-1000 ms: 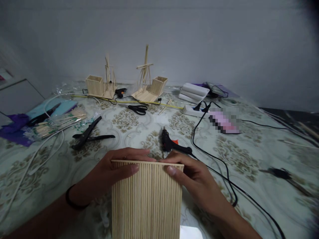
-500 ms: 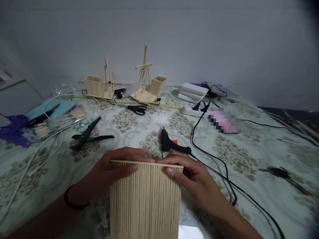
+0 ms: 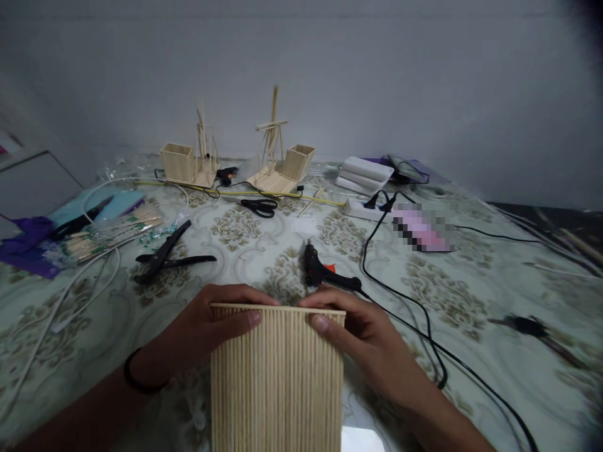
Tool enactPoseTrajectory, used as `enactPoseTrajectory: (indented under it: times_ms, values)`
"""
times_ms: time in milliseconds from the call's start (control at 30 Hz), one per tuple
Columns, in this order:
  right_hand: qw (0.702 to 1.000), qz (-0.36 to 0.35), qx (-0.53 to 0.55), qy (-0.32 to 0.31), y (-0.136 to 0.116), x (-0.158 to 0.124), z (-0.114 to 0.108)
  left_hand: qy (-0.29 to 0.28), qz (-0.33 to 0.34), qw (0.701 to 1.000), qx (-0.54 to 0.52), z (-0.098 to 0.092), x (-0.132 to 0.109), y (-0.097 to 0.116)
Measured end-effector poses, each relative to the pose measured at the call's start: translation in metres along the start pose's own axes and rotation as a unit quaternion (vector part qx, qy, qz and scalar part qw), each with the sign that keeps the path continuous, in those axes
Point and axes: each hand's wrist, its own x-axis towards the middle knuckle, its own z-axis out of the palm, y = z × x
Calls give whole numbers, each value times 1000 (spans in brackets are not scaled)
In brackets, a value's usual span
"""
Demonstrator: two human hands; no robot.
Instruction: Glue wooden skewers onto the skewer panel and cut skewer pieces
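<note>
On the near side of the glue gun point(image 3: 325, 271), the left hand point(image 3: 207, 320) and right hand point(image 3: 370, 336) pinch the far edge of the stick panel point(image 3: 277, 386), where the crosswise stick point(image 3: 287, 308) might skew if pressed unevenly.

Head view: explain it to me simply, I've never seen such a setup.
No machine here: a person works bare-handed, seen from a camera worn on the head, looking forward and down. The left hand and right hand together grip the top edge of a panel of thin wooden sticks. Beyond them, on a patterned tablecloth, lie a black glue gun, black scissors and an open hinged tool. Two stick models stand further back.
</note>
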Motion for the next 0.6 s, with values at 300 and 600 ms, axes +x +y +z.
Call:
enactPoseTrajectory:
  times_ms: [300, 600]
  values:
    - [992, -33, -68, -100, -7, 0, -1, -20, 15, 1000, 7, 2, 0, 0]
    - [991, -59, -81, -89, -4, 1, 0, 4, 42, 998, 37, 3, 3, -2]
